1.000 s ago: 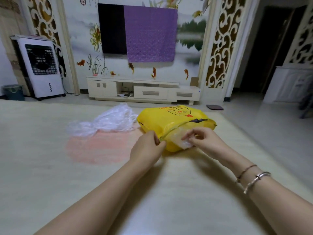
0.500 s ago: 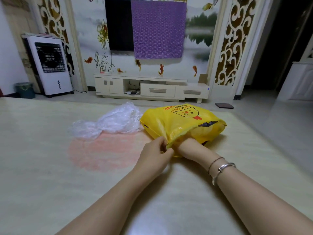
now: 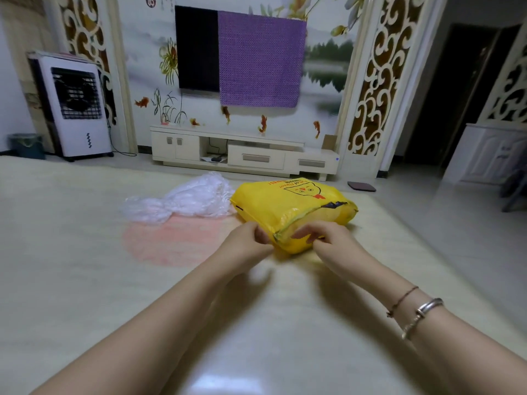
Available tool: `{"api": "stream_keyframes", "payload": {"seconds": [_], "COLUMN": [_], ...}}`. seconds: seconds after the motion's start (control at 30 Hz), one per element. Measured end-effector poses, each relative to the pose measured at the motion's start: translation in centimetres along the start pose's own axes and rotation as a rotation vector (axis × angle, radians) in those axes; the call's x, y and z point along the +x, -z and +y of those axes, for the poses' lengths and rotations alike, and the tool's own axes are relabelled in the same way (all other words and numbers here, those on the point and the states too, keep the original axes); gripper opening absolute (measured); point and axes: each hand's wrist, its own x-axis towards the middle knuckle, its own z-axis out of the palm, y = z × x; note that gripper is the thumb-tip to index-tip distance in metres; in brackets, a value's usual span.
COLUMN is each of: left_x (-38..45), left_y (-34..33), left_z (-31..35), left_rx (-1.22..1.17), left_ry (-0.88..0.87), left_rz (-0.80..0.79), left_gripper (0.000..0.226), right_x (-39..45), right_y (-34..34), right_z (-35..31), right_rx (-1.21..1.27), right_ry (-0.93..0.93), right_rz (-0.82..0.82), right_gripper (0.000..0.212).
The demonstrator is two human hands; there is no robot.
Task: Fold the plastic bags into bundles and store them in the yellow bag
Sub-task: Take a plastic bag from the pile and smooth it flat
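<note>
The yellow bag (image 3: 291, 206), soft, light and likely slippery, lies on the worktop (image 3: 85, 280) as the left hand (image 3: 245, 246) pinches its mouth edge and the right hand (image 3: 328, 240) grips the opposite lip, clear plastic bags (image 3: 185, 203) waiting beyond the left hand.

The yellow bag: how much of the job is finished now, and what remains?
Done: the yellow bag looks full. In hand: left hand pinches its opening and right hand is at the rim. Left: the clear bags lie unfolded beside it.
</note>
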Motion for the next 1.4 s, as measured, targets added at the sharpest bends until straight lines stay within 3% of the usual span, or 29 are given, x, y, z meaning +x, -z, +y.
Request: {"api": "stream_keyframes", "payload": {"seconds": [0.07, 0.2, 0.4, 0.57, 0.7, 0.8, 0.93, 1.1, 1.23, 1.4], "left_x": [-0.9, -3.0, -4.4, -4.3, -3.1, -2.6, -2.9, -4.2, -5.1, -5.2], "left_y": [1.8, 6.7, 15.2, 19.7, 20.5, 20.5, 20.6, 20.1, 18.9, 17.0], "left_z": [-0.2, -2.1, -7.9, -12.6, -13.5, -13.6, -12.8, -10.4, -8.7, -8.0], "left_rx": [0.023, 0.085, 0.081, -0.027, -0.145, -0.156, -0.168, -0.265, -0.339, -0.198], "left_ry": [0.014, 0.082, 0.224, 0.29, 0.315, 0.313, 0.287, 0.131, 0.023, -0.086], "left_rz": [0.01, 0.081, 0.238, 0.37, 0.36, 0.392, 0.451, 0.583, 0.531, 0.508], "left_gripper": [0.01, 0.012, 0.012, 0.016, 0.011, 0.013, 0.017, 0.017, 0.033, 0.037], "right_x": [-0.3, 0.2, 5.6, 11.7, 15.8, 16.8, 15.8, 12.1, 9.6, 8.6], "right_y": [0.3, -1.4, -9.2, -17.1, -21.6, -22.6, -21.0, -14.8, -12.0, -12.5], "right_z": [-1.4, -5.3, -10.2, -12.3, -13.4, -14.2, -15.0, -16.2, -15.7, -14.5], "right_rx": [0.057, 0.127, 0.164, 0.041, -0.17, -0.316, 0.16, 0.688, 0.876, 1.005], "right_ry": [0.02, 0.068, 0.127, 0.192, 0.153, 0.144, 0.06, -0.064, -0.177, -0.306], "right_rz": [0.052, 0.0, -0.09, -0.097, -0.082, 0.019, 0.078, -0.13, -0.277, -0.202], "right_gripper": [0.042, 0.033, 0.032, 0.028, 0.036, 0.02, 0.013, 0.014, 0.009, 0.008]}}
